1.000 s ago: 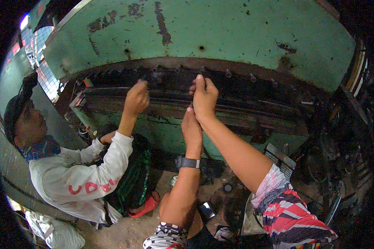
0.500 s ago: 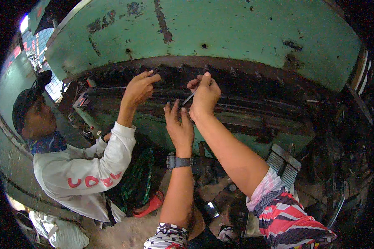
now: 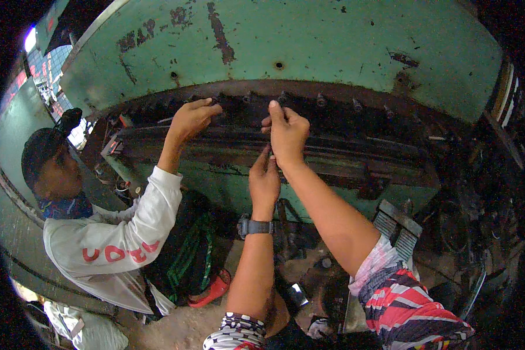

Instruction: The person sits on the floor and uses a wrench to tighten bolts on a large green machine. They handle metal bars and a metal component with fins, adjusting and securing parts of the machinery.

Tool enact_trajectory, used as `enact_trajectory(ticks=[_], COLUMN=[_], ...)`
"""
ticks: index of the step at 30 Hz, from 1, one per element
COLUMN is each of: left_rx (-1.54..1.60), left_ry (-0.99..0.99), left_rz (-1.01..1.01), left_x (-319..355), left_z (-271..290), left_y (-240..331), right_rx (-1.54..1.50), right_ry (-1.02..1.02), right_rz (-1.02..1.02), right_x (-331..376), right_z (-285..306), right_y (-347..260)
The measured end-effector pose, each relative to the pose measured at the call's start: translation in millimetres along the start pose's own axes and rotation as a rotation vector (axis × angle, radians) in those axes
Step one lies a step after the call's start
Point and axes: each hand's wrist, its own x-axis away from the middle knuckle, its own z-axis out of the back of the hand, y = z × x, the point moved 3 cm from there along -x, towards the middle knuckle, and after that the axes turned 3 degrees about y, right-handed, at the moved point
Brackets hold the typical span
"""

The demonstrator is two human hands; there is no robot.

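Observation:
My right hand (image 3: 290,135) is closed in front of the machine's dark slot, its thumb up beside a bolt (image 3: 321,100) in a row of several. The thin metal rod it held a moment ago is hidden behind the fingers. Just below, my left hand (image 3: 264,182) has its fingers drawn together against the right hand's heel; what they pinch, if anything, cannot be made out. A dark watch (image 3: 255,226) is on my left wrist. To the left, a co-worker's hand (image 3: 193,119) is curled at another bolt of the row.
A green steel panel (image 3: 332,46) rises behind the bolts, above a long dark ledge (image 3: 356,149). The co-worker in a white sleeve (image 3: 128,233) crouches close on my left. A ribbed grey metal piece (image 3: 396,224) stands at lower right; a white sack (image 3: 87,329) lies lower left.
My left hand has moved right and its spread fingers have come together by the right hand. The rod seen between my hands is now hidden. The view has shifted slightly.

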Motion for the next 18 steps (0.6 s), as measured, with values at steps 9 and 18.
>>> enact_trajectory(ticks=[9,18], left_rx=[-0.007,0.682], left_ry=[-0.057,0.104], left_rz=[-0.07,0.171], left_x=[7.5,-0.3], left_z=[-14.3,-7.2], left_y=[1.9,-34.5], right_rx=[-0.183,-0.147], right_ry=[-0.118,-0.569], right_rz=[-0.096,-0.354], right_x=[-6.8,21.9], right_z=[2.2,22.5], right_y=[12.0,72.7])
